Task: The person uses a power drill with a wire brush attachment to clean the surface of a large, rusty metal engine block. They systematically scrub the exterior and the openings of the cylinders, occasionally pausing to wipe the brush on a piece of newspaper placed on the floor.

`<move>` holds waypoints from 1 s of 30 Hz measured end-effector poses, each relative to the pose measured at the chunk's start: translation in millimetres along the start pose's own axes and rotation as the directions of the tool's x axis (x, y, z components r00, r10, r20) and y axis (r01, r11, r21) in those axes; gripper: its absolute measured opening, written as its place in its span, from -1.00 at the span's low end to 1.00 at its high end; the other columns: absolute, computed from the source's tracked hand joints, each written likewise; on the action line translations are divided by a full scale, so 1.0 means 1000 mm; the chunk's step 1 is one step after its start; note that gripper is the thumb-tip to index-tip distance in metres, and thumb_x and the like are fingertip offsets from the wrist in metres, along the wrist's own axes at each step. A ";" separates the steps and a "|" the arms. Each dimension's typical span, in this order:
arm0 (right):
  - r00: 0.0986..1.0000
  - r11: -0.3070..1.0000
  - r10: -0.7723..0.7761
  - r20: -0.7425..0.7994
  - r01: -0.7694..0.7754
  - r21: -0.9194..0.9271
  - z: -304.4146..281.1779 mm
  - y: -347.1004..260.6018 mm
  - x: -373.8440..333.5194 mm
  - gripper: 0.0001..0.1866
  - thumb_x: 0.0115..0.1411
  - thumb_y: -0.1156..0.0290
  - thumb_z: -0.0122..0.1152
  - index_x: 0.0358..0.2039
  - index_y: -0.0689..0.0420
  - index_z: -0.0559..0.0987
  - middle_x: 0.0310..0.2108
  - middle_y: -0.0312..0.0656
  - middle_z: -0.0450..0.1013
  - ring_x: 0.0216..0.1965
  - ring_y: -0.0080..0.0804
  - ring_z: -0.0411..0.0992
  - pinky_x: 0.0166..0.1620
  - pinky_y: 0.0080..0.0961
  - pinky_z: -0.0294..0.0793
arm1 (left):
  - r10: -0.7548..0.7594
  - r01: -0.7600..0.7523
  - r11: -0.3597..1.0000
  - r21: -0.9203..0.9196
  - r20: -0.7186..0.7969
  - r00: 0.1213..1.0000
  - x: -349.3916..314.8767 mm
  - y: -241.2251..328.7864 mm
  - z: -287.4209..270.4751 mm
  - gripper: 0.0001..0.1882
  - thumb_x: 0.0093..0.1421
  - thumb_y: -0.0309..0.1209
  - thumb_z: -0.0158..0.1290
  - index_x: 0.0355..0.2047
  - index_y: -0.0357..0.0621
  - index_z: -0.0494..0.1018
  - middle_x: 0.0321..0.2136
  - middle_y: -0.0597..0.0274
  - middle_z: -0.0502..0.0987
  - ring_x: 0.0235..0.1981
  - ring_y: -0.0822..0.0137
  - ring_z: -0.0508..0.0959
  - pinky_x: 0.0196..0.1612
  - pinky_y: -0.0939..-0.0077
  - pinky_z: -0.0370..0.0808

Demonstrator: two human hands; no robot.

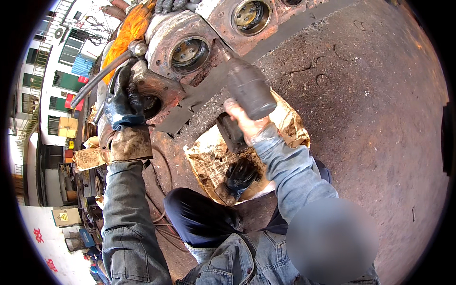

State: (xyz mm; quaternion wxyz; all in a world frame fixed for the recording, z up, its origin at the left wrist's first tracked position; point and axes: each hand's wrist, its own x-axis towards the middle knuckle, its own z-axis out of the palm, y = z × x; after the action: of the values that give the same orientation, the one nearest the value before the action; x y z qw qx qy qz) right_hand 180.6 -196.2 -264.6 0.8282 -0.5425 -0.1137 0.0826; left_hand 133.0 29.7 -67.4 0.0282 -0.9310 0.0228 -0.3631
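My left hand (pixel 124 99), in a dark blue-black glove with a soiled cuff, is over the nearest cast metal housing (pixel 164 88). Its fingers stretch up with a gap by the thumb, at the handle of a hammer (pixel 102 76); I see no grip on it. My bare right hand (pixel 244 119) is closed around the lower end of a dark cylindrical power tool (pixel 249 88). The tool's narrow tip points up and left, beside a housing with a round bore (pixel 159 45). On a stained paper sack (pixel 202 161) between my knees lie another dark glove (pixel 242 175) and a dark block (pixel 230 130).
More bored housings (pixel 228 9) run in a row to the upper right, along a dark strip (pixel 285 33). Orange cloth (pixel 130 28) lies behind the hammer. Hoses (pixel 164 175) cross the ground by my left knee. Thin curved metal pieces (pixel 323 80) lie on the stained floor.
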 end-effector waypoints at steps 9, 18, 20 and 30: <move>0.998 0.996 0.056 0.019 -0.057 0.063 -0.013 0.003 0.000 -0.50 0.02 0.51 0.42 0.00 0.18 0.49 -0.35 -0.22 0.53 -0.42 -0.45 0.48 -0.33 -0.46 0.52 | 0.019 -0.019 1.000 0.002 -0.043 0.999 -0.006 -0.012 0.009 -0.65 0.26 -0.53 -0.05 0.05 -0.19 0.49 -0.01 -0.08 0.55 0.07 -0.06 0.52 0.16 0.20 0.42; 0.992 0.988 0.115 -0.055 -0.108 0.114 -0.034 -0.030 0.009 -0.66 0.08 0.57 0.32 -0.10 0.21 0.51 -0.46 -0.19 0.50 -0.53 -0.47 0.46 -0.49 -0.51 0.46 | 0.046 -0.046 0.999 0.005 -0.026 0.999 -0.003 -0.006 0.015 -0.62 0.25 -0.55 -0.08 0.07 -0.16 0.49 -0.03 -0.07 0.55 0.01 -0.06 0.54 0.12 0.22 0.44; 0.962 0.940 -0.246 -0.120 0.207 -0.272 -0.046 0.007 0.023 -0.63 0.07 0.54 0.36 -0.08 0.17 0.52 -0.42 -0.24 0.52 -0.51 -0.50 0.46 -0.47 -0.51 0.48 | 0.000 0.000 1.000 -0.027 -0.016 1.000 -0.003 0.004 0.022 -0.61 0.29 -0.56 -0.10 0.12 -0.18 0.45 0.02 -0.07 0.53 0.08 -0.01 0.51 0.16 0.22 0.39; 0.978 0.893 -0.194 0.074 0.208 -0.399 -0.042 -0.014 0.019 -0.50 0.09 0.34 0.37 0.05 0.12 0.48 -0.11 -0.15 0.49 -0.13 -0.28 0.45 -0.05 -0.35 0.46 | 0.061 -0.062 0.998 -0.007 -0.038 0.997 -0.002 -0.003 0.014 -0.55 0.13 -0.66 -0.11 0.04 -0.23 0.48 -0.02 -0.06 0.54 0.05 -0.05 0.53 0.15 0.25 0.43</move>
State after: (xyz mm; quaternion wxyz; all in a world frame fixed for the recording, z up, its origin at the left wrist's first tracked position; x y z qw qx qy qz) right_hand 211.0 -234.0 -266.1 0.7003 -0.6858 -0.1971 -0.0199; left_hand 141.1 33.4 -79.2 0.0354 -0.9229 0.0534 -0.3796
